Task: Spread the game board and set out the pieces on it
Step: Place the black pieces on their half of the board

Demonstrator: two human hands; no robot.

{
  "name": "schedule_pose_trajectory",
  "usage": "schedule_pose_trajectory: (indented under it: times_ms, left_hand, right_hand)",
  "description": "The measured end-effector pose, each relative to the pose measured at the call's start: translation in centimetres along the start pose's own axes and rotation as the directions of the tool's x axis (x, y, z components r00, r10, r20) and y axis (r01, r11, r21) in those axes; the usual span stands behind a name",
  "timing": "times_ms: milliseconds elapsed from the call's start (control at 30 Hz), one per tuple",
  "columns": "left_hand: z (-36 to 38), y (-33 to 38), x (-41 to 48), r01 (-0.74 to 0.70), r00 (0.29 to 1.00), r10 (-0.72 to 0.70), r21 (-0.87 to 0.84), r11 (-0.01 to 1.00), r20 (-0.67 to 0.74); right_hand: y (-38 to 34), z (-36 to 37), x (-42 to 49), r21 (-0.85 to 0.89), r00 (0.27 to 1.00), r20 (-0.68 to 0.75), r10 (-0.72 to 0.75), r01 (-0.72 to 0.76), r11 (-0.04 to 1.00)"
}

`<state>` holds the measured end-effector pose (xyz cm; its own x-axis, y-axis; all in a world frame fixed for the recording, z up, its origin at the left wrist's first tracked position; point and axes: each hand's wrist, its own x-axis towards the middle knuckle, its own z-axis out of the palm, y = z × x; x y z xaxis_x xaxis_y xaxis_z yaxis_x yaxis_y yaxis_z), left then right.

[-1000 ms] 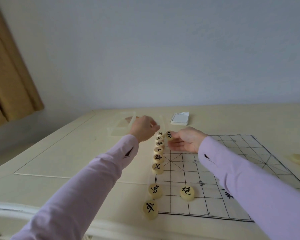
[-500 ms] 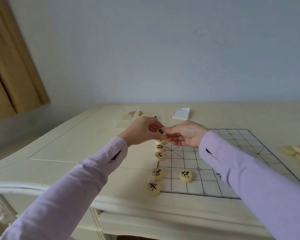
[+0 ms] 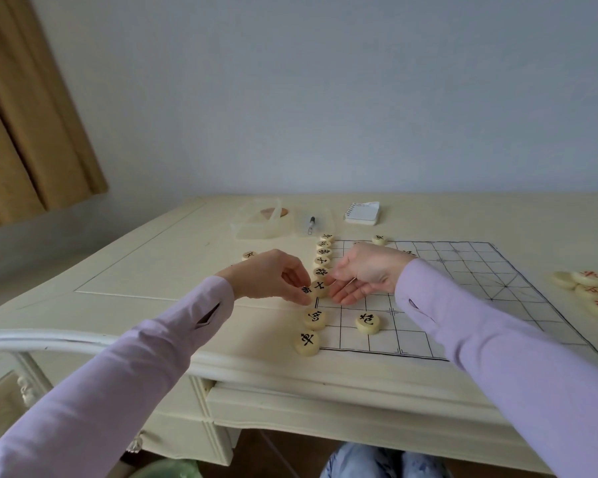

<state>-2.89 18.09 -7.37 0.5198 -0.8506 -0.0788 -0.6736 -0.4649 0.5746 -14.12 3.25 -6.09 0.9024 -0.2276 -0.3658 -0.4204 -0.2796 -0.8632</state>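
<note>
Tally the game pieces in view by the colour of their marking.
Black-marked pieces: 12, one of them in the grip of the left hand
Red-marked pieces: 3 plainly shown; others are cut off at the right edge
Piece with no mark visible: 1
Total: 16 countable

- Worn on the head, aimed forward and down along both sleeved arms onto the table.
- Set above the table's near edge, facing the pale wall behind it.
- Near enough to read the black mark on the piece pinched in the left hand, just beside the right hand, both around mid-frame.
- Wide in angle: curtain at the far left, game board cut by the right edge, knees at the bottom.
</note>
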Motion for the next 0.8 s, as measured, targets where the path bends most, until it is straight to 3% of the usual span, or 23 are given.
schedule_pose_trajectory:
  times_ms: [233, 600, 800]
  left_hand:
    - [0.57, 0.14, -0.07, 0.048, 0.999, -0.048, 0.095, 0.994, -0.005]
    - [0.41, 0.29, -0.66, 0.068, 0.997, -0.064, -0.092, 0.993, 0.044]
    - [0.45, -0.13, -0.93, 0.064, 0.998, -0.063, -0.089, 0.994, 0.015]
  right_hand:
    - [0.38, 0.59, -0.02, -0.07, 1.0, -0.012, -0.012, 0.011, 0.997]
    - [0.23, 1.05, 0.02, -0.023, 0.999, 0.007, 0.045, -0.044, 0.999]
    - [0.18, 0.81, -0.24, -0.056, 0.994, -0.106, 0.019, -0.025, 0.998]
